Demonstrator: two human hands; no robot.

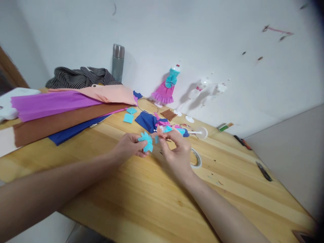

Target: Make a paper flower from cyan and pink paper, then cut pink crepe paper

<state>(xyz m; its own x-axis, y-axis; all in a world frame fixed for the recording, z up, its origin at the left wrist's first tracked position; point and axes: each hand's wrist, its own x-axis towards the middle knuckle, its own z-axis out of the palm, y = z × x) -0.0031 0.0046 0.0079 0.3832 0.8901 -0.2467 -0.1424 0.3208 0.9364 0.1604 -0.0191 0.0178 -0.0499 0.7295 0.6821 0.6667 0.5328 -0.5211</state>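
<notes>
The light blue paper flower was in the left hand, held above the table, its petals jagged and spread outward. The left thumb and fingers were clamped together on it. Just beside it, the right hand had its thumb and forefinger pinched on a peach paper piece, soft and crumpled; how its other fingers lay was hard to tell.

Just behind the hands lay a tangle of pink, light blue and dark blue paper, partly hidden by the right hand, with a round white base to its right. The ring-shaped tape roll lay near the right wrist, partly covered. Farther left were two flat light blue squares, a dark blue paper and, toward the wall, a ridged brown paper.

At the left, long sheets overlapped: a peach sheet, a purple sheet, a brown sheet and a dark blue sheet. Behind them were a striped cloth, bunched up, and an upright grey flask with a shiny metal top; its contents were hidden.

By the wall stood a doll in a ruffled pink skirt with a pleated blue bow, and two white figures. A dark cutter lay near the right edge.
</notes>
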